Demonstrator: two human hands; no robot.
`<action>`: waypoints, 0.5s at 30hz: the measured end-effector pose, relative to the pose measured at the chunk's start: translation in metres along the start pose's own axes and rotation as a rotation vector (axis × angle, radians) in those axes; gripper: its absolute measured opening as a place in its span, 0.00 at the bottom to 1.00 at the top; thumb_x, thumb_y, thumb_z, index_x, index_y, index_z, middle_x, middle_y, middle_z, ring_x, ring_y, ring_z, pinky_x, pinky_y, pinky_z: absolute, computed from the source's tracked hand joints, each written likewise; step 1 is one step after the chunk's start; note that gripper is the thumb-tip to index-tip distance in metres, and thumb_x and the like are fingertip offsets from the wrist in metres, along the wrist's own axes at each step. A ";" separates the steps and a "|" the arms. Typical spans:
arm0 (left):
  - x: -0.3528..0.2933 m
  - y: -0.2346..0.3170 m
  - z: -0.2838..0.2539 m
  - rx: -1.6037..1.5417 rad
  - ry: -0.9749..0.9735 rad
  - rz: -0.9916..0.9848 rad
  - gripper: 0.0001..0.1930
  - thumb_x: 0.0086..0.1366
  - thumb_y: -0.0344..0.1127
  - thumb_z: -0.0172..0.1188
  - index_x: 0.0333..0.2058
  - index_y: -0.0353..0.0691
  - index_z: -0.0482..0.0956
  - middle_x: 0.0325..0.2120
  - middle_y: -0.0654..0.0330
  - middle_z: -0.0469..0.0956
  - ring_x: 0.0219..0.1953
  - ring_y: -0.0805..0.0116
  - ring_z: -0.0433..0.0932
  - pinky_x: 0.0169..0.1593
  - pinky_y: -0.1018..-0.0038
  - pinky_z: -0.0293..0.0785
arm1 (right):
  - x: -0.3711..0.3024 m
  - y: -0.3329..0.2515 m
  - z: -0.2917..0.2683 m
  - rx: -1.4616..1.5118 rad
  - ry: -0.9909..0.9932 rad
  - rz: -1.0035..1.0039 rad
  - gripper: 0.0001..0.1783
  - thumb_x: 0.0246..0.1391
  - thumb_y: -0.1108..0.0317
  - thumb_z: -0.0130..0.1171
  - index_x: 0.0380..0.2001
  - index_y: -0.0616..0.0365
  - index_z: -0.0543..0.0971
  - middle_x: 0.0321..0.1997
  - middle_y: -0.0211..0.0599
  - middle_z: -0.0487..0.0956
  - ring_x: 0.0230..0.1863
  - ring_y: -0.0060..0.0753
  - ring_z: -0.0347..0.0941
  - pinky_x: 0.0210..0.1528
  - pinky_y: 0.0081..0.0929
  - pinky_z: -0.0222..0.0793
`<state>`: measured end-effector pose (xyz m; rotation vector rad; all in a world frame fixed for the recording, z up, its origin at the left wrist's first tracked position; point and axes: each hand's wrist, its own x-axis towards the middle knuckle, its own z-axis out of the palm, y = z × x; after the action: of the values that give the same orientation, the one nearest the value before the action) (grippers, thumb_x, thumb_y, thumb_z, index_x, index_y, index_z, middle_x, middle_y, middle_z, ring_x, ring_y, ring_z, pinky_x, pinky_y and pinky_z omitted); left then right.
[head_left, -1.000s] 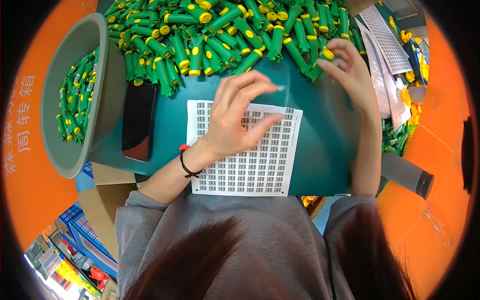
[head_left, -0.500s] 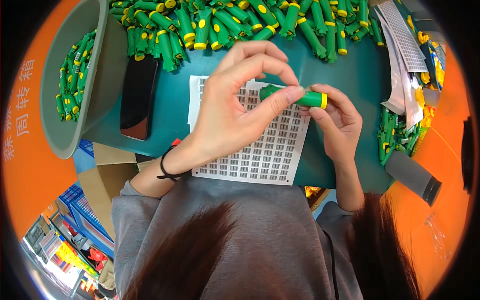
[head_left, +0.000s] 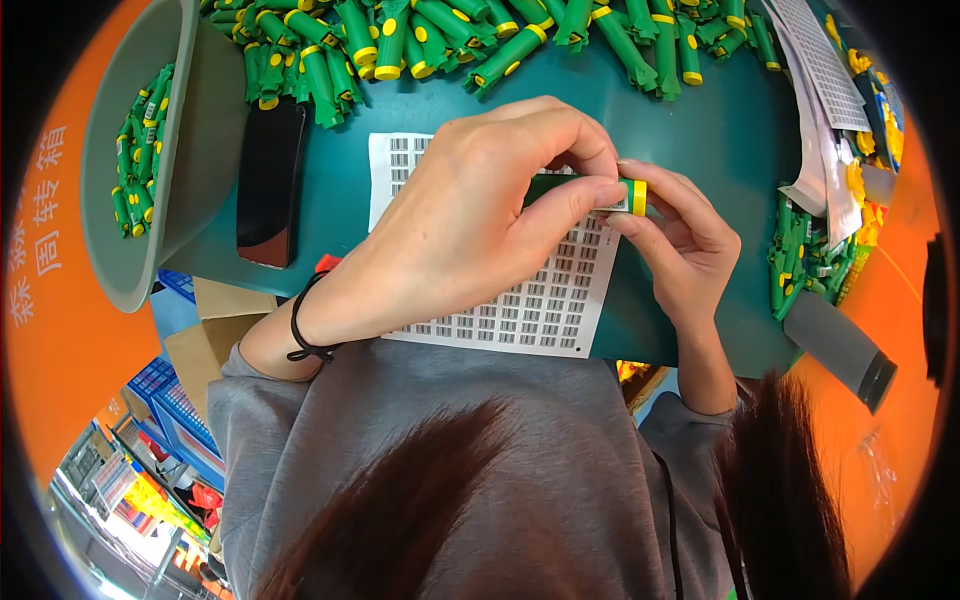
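Observation:
A small green tube with a yellow end cap (head_left: 638, 198) lies sideways between my two hands, above the label sheet. My left hand (head_left: 480, 210) is closed over its left part, thumb and fingertips pressed on the green side. Beside the left thumb tip shows a small pale label (head_left: 617, 205) against the tube. The fingers of my right hand (head_left: 690, 235) pinch the tube near its yellow cap. Below the hands, a white sheet of small printed labels (head_left: 530, 320) lies on the table, partly covered by the left hand and forearm.
Many similar green tubes (head_left: 400, 45) are heaped along the table's far side. A grey-green bin (head_left: 190, 120) holding more tubes stands at the left, by a black phone (head_left: 270, 185). At the right are paper sheets (head_left: 825, 70), more green pieces (head_left: 795, 250) and a grey bottle (head_left: 835, 350).
My left hand has turned and closed further over the tube, hiding more of it. A pale label now shows on the tube near the left thumb. The view has shifted slightly.

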<state>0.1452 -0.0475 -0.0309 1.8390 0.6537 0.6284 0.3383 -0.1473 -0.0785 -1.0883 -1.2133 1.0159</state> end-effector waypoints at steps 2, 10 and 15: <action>0.000 0.002 -0.002 0.012 -0.013 -0.025 0.05 0.65 0.26 0.64 0.38 0.31 0.81 0.40 0.56 0.82 0.41 0.71 0.80 0.48 0.74 0.76 | 0.001 0.001 0.000 -0.007 -0.008 -0.013 0.24 0.52 0.86 0.66 0.54 0.68 0.80 0.55 0.44 0.79 0.51 0.28 0.74 0.55 0.28 0.82; 0.001 0.006 -0.005 0.099 -0.049 -0.064 0.05 0.64 0.26 0.64 0.37 0.31 0.81 0.38 0.58 0.82 0.41 0.70 0.81 0.47 0.74 0.76 | 0.001 -0.001 -0.001 -0.048 -0.021 0.005 0.23 0.52 0.86 0.67 0.53 0.68 0.80 0.54 0.43 0.80 0.51 0.27 0.74 0.54 0.27 0.81; 0.001 0.007 0.001 0.320 0.030 0.156 0.05 0.63 0.24 0.64 0.37 0.34 0.78 0.39 0.57 0.80 0.39 0.63 0.81 0.43 0.73 0.76 | 0.000 -0.002 -0.002 -0.066 -0.017 0.051 0.23 0.52 0.86 0.67 0.53 0.68 0.80 0.54 0.42 0.80 0.50 0.27 0.74 0.53 0.27 0.81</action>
<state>0.1474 -0.0492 -0.0246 2.1974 0.6641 0.6845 0.3401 -0.1479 -0.0768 -1.1692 -1.2454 1.0315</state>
